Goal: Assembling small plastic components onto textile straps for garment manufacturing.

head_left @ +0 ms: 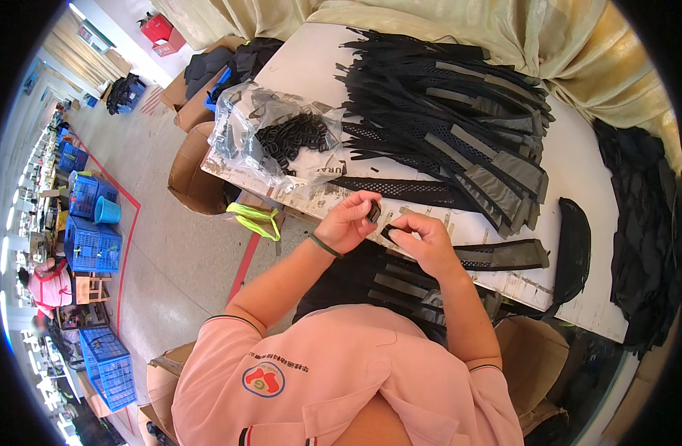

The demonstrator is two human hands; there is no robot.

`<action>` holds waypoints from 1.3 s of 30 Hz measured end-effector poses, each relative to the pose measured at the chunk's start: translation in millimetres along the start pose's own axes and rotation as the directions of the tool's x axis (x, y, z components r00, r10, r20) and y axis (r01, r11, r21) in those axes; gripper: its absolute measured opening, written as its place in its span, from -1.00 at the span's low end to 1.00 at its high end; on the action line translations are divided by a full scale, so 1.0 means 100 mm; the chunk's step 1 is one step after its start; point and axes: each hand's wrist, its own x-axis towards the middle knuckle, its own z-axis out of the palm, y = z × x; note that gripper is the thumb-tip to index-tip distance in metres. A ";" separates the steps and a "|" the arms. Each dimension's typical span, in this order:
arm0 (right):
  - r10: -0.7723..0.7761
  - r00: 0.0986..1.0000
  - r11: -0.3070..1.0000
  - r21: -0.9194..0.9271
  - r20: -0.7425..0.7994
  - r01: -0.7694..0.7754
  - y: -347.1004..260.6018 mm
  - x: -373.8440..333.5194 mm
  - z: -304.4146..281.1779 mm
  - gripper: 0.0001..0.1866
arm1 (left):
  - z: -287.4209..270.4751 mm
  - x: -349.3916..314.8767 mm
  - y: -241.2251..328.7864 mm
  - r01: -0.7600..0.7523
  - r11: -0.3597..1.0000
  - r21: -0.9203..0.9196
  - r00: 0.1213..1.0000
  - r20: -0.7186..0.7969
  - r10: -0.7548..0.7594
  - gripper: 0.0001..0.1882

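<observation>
My left hand (344,226) pinches a small black plastic buckle (373,212) between thumb and fingers, over the table's near edge. Just to its right, my right hand (428,241) grips the dark end of a black strap (388,232); the rest of that piece is hidden by the hand. A mesh strap with a grey panel (504,256) lies by my right wrist, and I cannot tell whether it is the same piece. Beyond my left hand, an opened clear plastic bag (237,141) holds a heap of black buckles (296,140).
A big pile of black mesh straps (445,111) covers the middle of the white table (311,59). To the right lie a curved black piece (573,249) and dark fabric strips (638,223). Cardboard boxes (196,167) and a neon-yellow band (255,221) are at the left.
</observation>
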 end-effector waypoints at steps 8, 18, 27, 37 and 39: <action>-0.002 0.993 0.997 -0.081 0.117 0.011 0.00 0.03 -0.04 -0.90 | 0.11 -0.06 0.04 0.238 0.969 0.070 0.961 0.125 -0.245 -0.81; -0.283 0.948 0.918 -0.245 0.142 0.311 -0.02 0.04 -0.05 -0.92 | -0.02 -0.07 -0.04 0.324 0.943 -0.082 0.941 0.134 -0.312 -0.81; -0.146 0.989 0.975 -0.176 -0.028 0.139 -0.04 -0.02 0.04 -0.94 | 0.03 -0.09 -0.08 0.254 0.966 -0.049 0.965 0.080 -0.250 -0.81; -0.330 0.915 0.895 -0.385 -0.231 0.226 0.05 -0.06 0.21 -0.93 | 0.15 -0.07 -0.11 0.209 0.975 -0.080 0.978 0.022 -0.208 -0.81; -0.239 0.941 0.952 -0.246 -0.237 0.180 0.05 -0.07 0.23 -0.93 | 0.15 -0.08 -0.10 0.201 0.976 -0.081 0.980 0.023 -0.199 -0.81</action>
